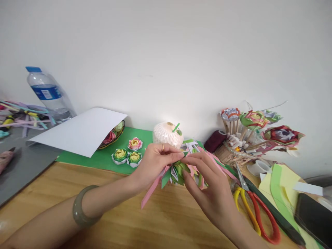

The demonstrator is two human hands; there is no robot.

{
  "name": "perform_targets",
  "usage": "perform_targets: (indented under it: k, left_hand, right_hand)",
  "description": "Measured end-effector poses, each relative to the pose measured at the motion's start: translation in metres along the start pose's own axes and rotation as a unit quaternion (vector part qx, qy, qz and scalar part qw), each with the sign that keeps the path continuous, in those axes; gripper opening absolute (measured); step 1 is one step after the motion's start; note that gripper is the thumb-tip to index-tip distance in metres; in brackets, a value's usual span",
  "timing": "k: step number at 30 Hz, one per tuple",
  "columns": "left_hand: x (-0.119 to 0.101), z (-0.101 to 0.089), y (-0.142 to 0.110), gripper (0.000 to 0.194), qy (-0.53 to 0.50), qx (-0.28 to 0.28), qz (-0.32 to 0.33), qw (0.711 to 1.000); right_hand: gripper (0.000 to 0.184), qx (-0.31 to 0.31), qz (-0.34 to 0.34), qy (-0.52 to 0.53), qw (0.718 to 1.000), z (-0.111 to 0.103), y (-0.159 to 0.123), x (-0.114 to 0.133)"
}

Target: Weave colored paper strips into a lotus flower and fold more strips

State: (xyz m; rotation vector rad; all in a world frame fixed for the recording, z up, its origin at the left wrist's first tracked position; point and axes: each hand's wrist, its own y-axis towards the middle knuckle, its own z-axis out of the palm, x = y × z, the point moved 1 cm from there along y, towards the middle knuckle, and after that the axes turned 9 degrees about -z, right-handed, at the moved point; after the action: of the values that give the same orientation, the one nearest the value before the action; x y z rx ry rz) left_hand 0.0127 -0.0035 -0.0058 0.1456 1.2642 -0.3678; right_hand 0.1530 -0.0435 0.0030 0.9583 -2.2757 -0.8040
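Between my two hands is a green folded-paper flower [178, 173] with white and dark green petal tips. My left hand [155, 160] pinches its upper left edge between thumb and forefinger; a ring and a bracelet show on that arm. My right hand [207, 173] has its fingers closed on the flower's upper right side, with the thumb against its front. Behind and beneath the flower lie loose pink, green and white paper strips [153, 190], partly hidden by the hands. Three finished paper flowers [134, 158] rest on a green sheet [83, 159] left of my hands.
Scissors [249, 200] with red and yellow handles lie at the right, near a dark thread spool [215, 140] and a pot of paper flowers [233, 148]. A net-wrapped white fruit [166, 134] stands by the wall. Leftward are a white sheet [80, 129] and a water bottle [46, 91].
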Motion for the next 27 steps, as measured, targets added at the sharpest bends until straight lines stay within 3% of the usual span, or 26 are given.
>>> perform_targets:
  k: [5,14,22,27]
  left_hand:
    - [-0.0020,0.0020,-0.0037,0.013,0.007,0.002,0.012,1.000]
    - [0.0004,0.0006,-0.0018,0.013,-0.011,0.030,0.015,0.999]
    - [0.0005,0.0041,-0.0072,0.012,0.069,-0.008,0.090,0.994]
    - [0.0055,0.0043,-0.0071,0.012,0.061,-0.020,0.079,0.995]
  right_hand:
    - [0.015,0.006,0.002,0.019,1.000,-0.0017,0.0015,0.0031]
    - [0.022,-0.041,-0.096,0.004,0.995,-0.0010,0.0017,-0.0025]
    - [0.011,-0.037,0.027,0.015,0.999,0.0015,0.0011,-0.0004]
    - [0.012,-0.047,-0.026,-0.040,0.998,0.0057,-0.0001,0.0007]
